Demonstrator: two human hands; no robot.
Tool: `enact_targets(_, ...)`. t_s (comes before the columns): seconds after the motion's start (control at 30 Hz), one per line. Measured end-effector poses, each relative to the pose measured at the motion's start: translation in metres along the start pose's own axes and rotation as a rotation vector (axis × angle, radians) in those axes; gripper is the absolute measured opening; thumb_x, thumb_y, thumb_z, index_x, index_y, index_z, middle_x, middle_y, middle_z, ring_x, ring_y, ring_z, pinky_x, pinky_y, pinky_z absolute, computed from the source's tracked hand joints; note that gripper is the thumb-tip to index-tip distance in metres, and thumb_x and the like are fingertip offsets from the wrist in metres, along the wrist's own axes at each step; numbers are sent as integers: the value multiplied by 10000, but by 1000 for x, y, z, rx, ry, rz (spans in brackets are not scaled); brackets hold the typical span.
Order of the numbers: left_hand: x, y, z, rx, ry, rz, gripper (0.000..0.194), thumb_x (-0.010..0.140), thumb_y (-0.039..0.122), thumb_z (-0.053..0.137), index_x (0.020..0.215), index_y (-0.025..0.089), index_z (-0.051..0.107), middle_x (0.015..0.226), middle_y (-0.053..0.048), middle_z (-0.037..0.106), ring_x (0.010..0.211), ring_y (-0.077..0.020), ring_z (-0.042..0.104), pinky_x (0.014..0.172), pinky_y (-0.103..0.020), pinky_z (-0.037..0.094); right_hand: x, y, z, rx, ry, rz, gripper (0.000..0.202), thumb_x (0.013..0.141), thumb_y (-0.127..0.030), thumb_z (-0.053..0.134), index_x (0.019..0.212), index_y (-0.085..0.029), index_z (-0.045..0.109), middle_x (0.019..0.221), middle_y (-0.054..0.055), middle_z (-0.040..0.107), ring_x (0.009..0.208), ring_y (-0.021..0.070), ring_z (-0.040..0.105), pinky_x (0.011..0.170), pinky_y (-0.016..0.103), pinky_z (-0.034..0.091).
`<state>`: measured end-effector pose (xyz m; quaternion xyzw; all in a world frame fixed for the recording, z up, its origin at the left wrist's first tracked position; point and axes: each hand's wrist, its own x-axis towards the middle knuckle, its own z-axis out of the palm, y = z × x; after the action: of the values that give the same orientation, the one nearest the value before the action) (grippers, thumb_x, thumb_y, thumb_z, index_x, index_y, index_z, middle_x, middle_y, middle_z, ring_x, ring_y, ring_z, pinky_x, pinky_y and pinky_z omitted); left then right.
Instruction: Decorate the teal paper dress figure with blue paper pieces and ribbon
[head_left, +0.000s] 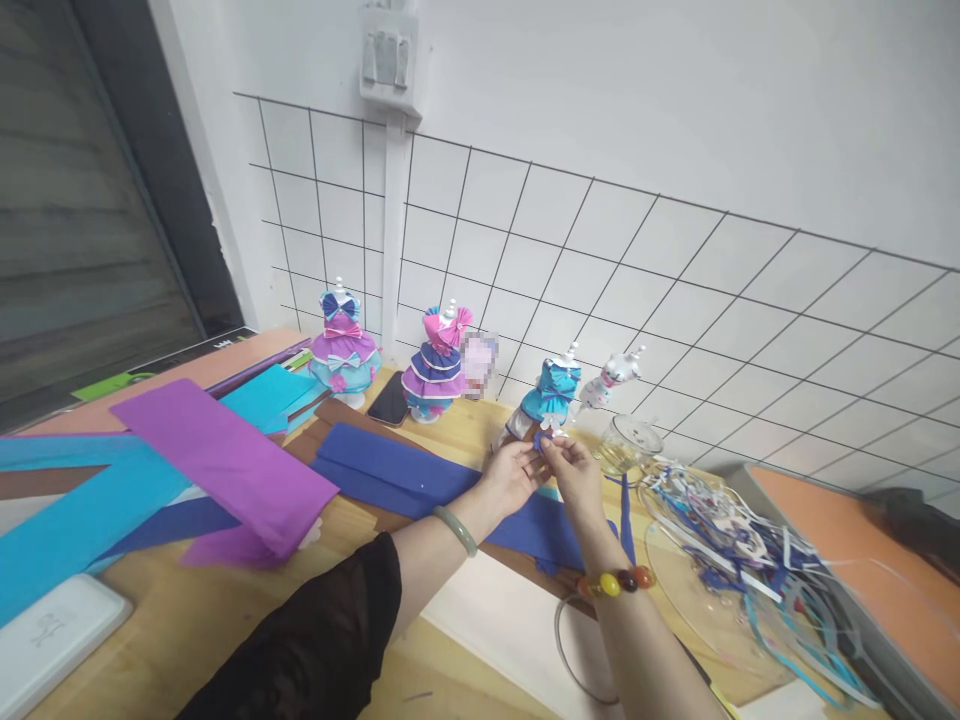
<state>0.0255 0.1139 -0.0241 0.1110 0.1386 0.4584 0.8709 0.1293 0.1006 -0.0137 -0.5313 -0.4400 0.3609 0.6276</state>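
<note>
Both hands meet in front of a small mannequin in a turquoise dress (556,388). Between the fingertips is a small dark blue piece (541,440), cloth or paper; which I cannot tell. My right hand (576,470) pinches it from the right. My left hand (516,474), palm turned up, has its fingertips closed on the left side of it. Under the hands lie long dark blue strips (397,470), partly hidden by the wrists. A narrow dark blue strip (626,520) lies just right of my right wrist.
Two more dressed mannequins (344,350) (435,365) and a bare-looking white one (611,378) stand along the grid wall (600,270). A phone (388,399), purple sheet (225,460), turquoise sheets (97,525), white power bank (64,635), glass cup (630,440) and scrap pile (750,545) surround the hands.
</note>
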Motion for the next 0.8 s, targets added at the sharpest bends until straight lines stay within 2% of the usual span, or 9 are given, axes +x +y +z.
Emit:
enact_targets(0.17, 2, -1, -2, -30, 44, -19, 143, 748, 142, 503, 855, 92, 583, 805, -105, 624, 742, -161, 612, 738, -305, 486, -5, -2, -6, 28, -34, 48, 308, 642, -481, 666, 722, -197, 578, 616, -5, 584, 504, 120, 502, 491, 249, 413)
enact_targets(0.33, 5, -2, -5, -8, -5, -14, 155, 744, 143, 511, 863, 99, 601, 808, -99, 630, 734, -158, 609, 707, -297, 485, -7, -5, -5, 26, -31, 56, 330, 600, -460, 706, 753, -189, 597, 634, -1, 599, 527, 125, 517, 498, 247, 418)
enact_targets(0.63, 1, 1, 0, 25, 41, -14, 167, 753, 144, 496, 875, 103, 603, 853, -111, 632, 758, -160, 606, 691, -284, 477, 0, -2, 5, 17, 34, 61, 355, 531, -442, 751, 717, -191, 580, 604, -7, 602, 524, 133, 528, 493, 251, 406)
enact_targets(0.8, 0, 2, 1, 28, 41, -32, 155, 758, 158, 490, 883, 122, 574, 891, -102, 619, 799, -168, 611, 715, -308, 481, -10, -15, -6, 52, 17, 139, 322, 598, -477, 700, 658, -199, 550, 524, -36, 533, 437, 98, 458, 439, 237, 366)
